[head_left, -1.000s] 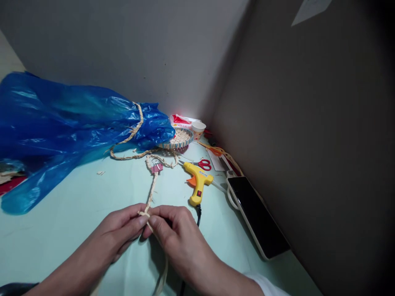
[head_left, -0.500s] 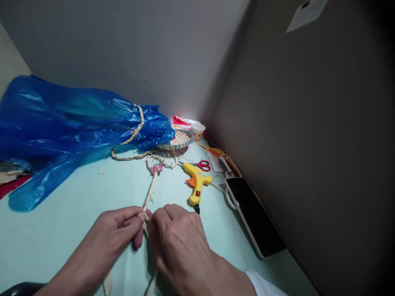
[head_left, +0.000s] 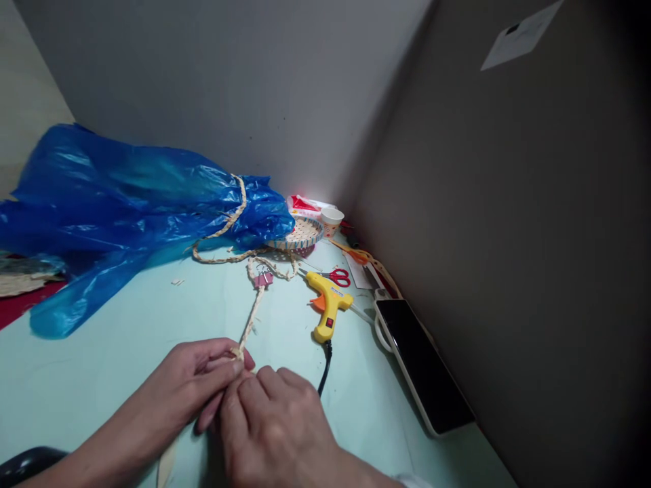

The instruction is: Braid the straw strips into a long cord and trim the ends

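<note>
Pale braided plant-fibre cord point(head_left: 251, 320), pinched in left hand point(head_left: 190, 383); right hand point(head_left: 277, 423) curled, grip hidden. Uneven pull could loosen braid.

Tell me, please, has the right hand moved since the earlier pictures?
Yes: judged against the yellow glue gun, the right hand has shifted to the left and nearer to the person.

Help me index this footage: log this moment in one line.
left hand: pinching braid | right hand: beside left | pink clip: on braid | glue gun: right of braid
</note>
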Demonstrator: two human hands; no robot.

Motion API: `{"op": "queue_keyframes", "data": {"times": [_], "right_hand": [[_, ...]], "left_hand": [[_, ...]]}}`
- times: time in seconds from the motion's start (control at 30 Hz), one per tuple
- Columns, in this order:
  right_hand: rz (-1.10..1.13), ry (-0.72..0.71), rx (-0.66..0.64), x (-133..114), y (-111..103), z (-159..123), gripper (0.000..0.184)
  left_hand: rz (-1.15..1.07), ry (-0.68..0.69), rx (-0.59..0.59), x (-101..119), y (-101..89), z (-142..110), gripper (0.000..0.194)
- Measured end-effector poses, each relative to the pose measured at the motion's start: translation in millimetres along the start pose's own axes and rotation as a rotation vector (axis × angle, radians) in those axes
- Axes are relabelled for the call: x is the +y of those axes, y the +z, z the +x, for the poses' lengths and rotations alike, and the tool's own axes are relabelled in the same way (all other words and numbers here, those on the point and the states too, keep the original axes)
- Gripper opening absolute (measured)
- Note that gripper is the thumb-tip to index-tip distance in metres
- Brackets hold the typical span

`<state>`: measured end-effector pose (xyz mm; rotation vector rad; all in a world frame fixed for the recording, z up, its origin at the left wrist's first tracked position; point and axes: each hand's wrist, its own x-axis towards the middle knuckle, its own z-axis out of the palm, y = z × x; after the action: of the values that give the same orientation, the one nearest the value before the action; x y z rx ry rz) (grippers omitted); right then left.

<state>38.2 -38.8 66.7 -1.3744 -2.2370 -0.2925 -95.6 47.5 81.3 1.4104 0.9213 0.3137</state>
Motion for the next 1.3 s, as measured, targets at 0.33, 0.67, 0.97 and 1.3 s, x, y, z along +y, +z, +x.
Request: {"op": "queue_keyframes", "data": {"times": [0.33,0.67,0.97,1.3], "right_hand": [[1.055,0.698,-0.269,33.8,-35.9,17.5,0.018],[1.014,0.767,-0.336,30.1,-26.9,23.4,0.022],[0.988,0.838,-0.272,34.0,-16.1,23.8,0.019],[1.155,0.928,-0.210,30.3,-10.0,23.8,0.024]], "left_hand": [[-0.180,-0.026,-0.073,12.7,-2.1,-2.9,0.025],[-0.271,-0.071,-0.054,18.2,0.0,-3.0,0.033],[-0.264,-0.009,-0.020,8.3,0.0,-4.9,0.026],[-0.255,-0.038,0.069,3.5,5.6,-5.9,0.061]]}}
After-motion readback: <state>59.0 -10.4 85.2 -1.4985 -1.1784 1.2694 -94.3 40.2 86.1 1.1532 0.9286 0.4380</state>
